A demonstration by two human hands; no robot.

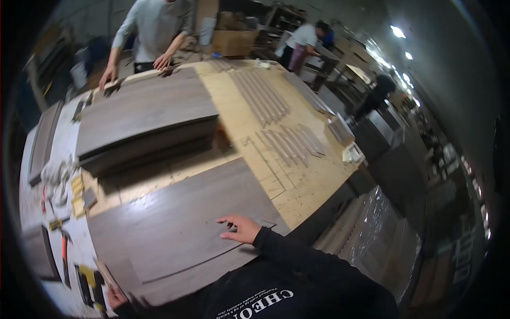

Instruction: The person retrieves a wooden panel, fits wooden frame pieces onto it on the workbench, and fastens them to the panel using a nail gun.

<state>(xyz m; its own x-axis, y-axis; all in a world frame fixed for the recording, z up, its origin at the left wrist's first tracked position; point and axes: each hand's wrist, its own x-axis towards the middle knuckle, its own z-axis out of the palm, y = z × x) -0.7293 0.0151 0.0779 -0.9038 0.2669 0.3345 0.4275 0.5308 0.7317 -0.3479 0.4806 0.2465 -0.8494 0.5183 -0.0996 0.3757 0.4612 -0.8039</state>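
A large grey-brown wooden panel [175, 212] lies flat in front of me. A thin dark line runs along its near side, below a glossy upper face. Over the panel's right part hovers my right hand [243, 229], its fingers apart and slightly bent, with nothing visible in them. At the panel's near left corner, my left hand [115, 296] is closed around the lower end of a narrow wooden strip [109, 276]; part of that hand is cut off from sight by the dark rim. A yellow and black power tool [90, 284] lies just left of it.
A stack of similar panels [149, 106] stands beyond, with a person's hands [162, 61] at its far edge. Wooden slats [260, 98] lie on the plywood table [297, 196]. A hammer [65, 255] and white gloves [58, 175] lie left. Plastic-wrapped pieces [366, 228] stand right.
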